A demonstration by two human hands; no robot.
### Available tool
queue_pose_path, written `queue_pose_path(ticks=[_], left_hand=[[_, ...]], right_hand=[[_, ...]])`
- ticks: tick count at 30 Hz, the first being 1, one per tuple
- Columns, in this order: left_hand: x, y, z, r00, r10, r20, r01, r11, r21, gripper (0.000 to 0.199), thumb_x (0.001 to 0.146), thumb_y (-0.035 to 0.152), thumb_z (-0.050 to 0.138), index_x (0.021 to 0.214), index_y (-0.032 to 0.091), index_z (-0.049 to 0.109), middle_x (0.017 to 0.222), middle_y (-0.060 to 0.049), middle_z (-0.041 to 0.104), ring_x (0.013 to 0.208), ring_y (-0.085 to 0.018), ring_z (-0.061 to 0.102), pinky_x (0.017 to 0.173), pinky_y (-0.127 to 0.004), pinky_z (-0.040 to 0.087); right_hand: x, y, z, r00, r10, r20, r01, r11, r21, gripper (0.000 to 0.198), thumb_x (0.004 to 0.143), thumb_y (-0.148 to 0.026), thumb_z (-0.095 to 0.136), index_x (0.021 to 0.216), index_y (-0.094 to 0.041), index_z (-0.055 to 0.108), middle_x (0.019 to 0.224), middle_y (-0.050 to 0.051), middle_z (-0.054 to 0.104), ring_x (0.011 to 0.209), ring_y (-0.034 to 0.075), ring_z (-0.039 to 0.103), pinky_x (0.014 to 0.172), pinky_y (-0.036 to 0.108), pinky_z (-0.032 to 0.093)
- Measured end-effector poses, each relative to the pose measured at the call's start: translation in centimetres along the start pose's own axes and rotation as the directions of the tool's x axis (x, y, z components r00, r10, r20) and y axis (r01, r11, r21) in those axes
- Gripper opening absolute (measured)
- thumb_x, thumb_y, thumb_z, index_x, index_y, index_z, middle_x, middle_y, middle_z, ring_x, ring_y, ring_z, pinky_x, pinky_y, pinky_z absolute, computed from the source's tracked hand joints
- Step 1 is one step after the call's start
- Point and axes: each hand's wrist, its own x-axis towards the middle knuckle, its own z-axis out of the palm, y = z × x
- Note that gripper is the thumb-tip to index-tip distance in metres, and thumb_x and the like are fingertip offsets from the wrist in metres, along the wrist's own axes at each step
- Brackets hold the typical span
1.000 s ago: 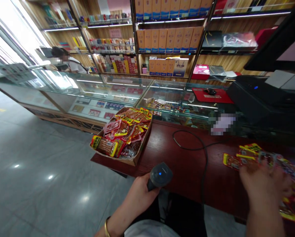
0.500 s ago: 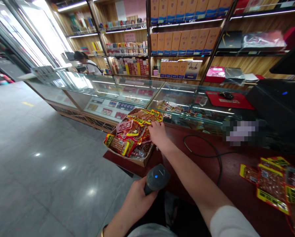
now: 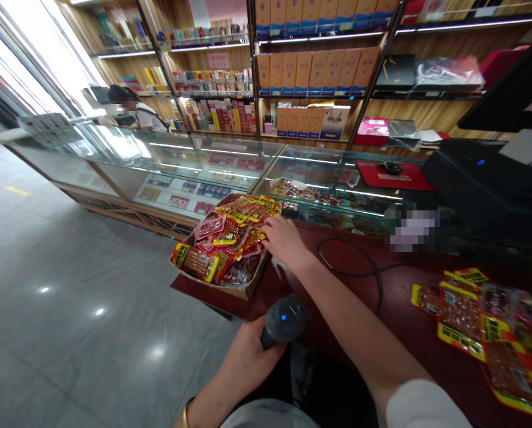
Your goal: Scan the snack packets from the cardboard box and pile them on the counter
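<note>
My left hand (image 3: pixel 253 351) is wrapped round the handle of a dark barcode scanner (image 3: pixel 286 320), whose top shows a blue light. At the right side of an open cardboard box (image 3: pixel 243 291), my right hand (image 3: pixel 284 241) has its fingers bent over the rim. Its fingertips close on the yellow edge of a snack packet (image 3: pixel 253 239); the thumb is hidden. Several red and yellow packets fill the box, with strips of brown food visible through clear windows. More snack packets (image 3: pixel 459 312) lie in a loose pile on the dark red table at the right.
The box stands on the left end of the dark red table (image 3: pixel 337 297). A black cable (image 3: pixel 377 279) loops across the tabletop. Behind run glass display counters (image 3: pixel 212 157), with a mouse (image 3: pixel 389 167) on a red mat. A person (image 3: pixel 136 113) is behind the far counter.
The view has swung to the right, so the box and counters sit further left. My right hand has shifted slightly right against the box. The scanner stays in my left hand.
</note>
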Motion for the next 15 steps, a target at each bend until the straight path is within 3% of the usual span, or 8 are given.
queue_pose_path(ticks=[3,6,8,10,11,13,15], left_hand=[[-0.4,0.8,0.2,1.0,0.022,-0.016,-0.023,1.0,-0.015,0.016,0.077,0.009,0.057,0.082,0.014,0.071,0.076,-0.001,0.072,0.072,-0.017,0.064,0.066,-0.023,0.048],[-1.0,0.9,0.0,0.999,-0.003,-0.049,0.003,1.0,-0.015,0.016,0.077,0.01,0.058,0.083,0.014,0.072,0.077,-0.001,0.073,0.073,-0.018,0.065,0.068,-0.024,0.049],[-1.2,0.7,-0.1,0.998,-0.019,-0.06,0.018,1.0,-0.013,0.017,0.077,0.01,0.058,0.085,0.014,0.073,0.078,-0.001,0.074,0.073,-0.018,0.065,0.069,-0.024,0.049],[-1.3,0.4,-0.2,0.998,-0.022,-0.058,0.022,1.0,-0.01,0.018,0.077,0.01,0.058,0.086,0.014,0.073,0.08,-0.001,0.075,0.074,-0.018,0.066,0.07,-0.025,0.05],[-1.3,0.2,-0.2,0.998,-0.021,-0.055,0.021,1.0,-0.007,0.018,0.077,0.011,0.058,0.085,0.014,0.073,0.08,-0.001,0.075,0.074,-0.018,0.066,0.07,-0.024,0.05],[-1.1,-0.1,-0.1,0.999,-0.014,-0.037,0.014,1.0,-0.003,0.017,0.078,0.011,0.057,0.084,0.014,0.073,0.079,-0.001,0.075,0.074,-0.018,0.066,0.069,-0.024,0.05],[-0.7,-0.3,0.1,1.0,-0.003,-0.014,0.003,1.0,-0.004,0.017,0.078,0.012,0.057,0.084,0.014,0.073,0.079,-0.001,0.076,0.074,-0.018,0.067,0.07,-0.024,0.05]], right_hand=[[2.5,-0.7,1.0,0.999,-0.007,0.042,0.01,0.998,-0.056,0.021,0.095,-0.014,0.057,0.108,-0.013,0.073,0.123,0.018,0.068,0.122,0.031,0.055,0.099,0.047,0.045],[2.9,-0.7,1.6,0.997,-0.065,0.035,0.066,0.997,-0.034,0.018,0.094,-0.016,0.057,0.1,-0.013,0.074,0.118,0.015,0.072,0.124,0.03,0.056,0.105,0.049,0.041],[1.7,-0.2,1.2,0.991,-0.129,-0.027,0.13,0.991,0.023,0.016,0.093,-0.017,0.057,0.098,-0.016,0.072,0.121,0.013,0.073,0.13,0.029,0.054,0.112,0.048,0.036],[-0.6,0.6,0.4,0.975,-0.134,-0.18,0.162,0.974,0.156,0.014,0.088,-0.016,0.059,0.095,-0.018,0.07,0.126,0.011,0.072,0.134,0.027,0.053,0.115,0.045,0.036],[-2.2,1.1,-0.1,0.962,-0.077,-0.263,0.146,0.956,0.253,0.013,0.085,-0.015,0.059,0.093,-0.019,0.068,0.128,0.01,0.072,0.132,0.027,0.057,0.113,0.043,0.039],[-6.2,2.3,-1.1,0.927,0.166,-0.338,0.017,0.878,0.478,0.008,0.083,-0.018,0.059,0.087,-0.022,0.064,0.123,0.008,0.075,0.113,0.024,0.068,0.098,0.038,0.051],[-10.8,3.7,-1.4,0.856,0.449,-0.257,-0.18,0.724,0.666,0.004,0.085,-0.026,0.058,0.083,-0.024,0.06,0.105,0.005,0.078,0.085,0.02,0.072,0.075,0.031,0.055]])
